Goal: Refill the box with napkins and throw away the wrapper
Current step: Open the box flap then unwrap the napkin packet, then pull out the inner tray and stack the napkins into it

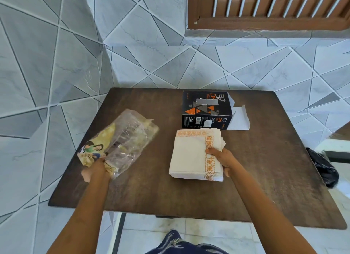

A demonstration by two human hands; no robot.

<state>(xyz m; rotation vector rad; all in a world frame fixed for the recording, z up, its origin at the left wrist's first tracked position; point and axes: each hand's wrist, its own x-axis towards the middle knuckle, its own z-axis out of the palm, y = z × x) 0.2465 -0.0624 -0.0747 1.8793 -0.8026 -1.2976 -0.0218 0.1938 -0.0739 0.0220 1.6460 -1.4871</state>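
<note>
A stack of cream napkins (191, 153) with an orange patterned border lies on the dark wooden table (151, 193). My right hand (220, 159) grips the stack at its right edge. Just behind it lies the black napkin box (206, 109) with orange and grey triangles, its right end flap (239, 119) open. On the left of the table, my left hand (96, 171) holds the empty clear plastic wrapper (121, 142) by its near end; the wrapper has a printed yellow picture on it and stretches away over the table.
A black plastic bag (323, 168) sits on the floor past the table's right edge. Grey and white tiled walls stand behind and to the left. A brown slatted shutter (269, 7) is at the top right.
</note>
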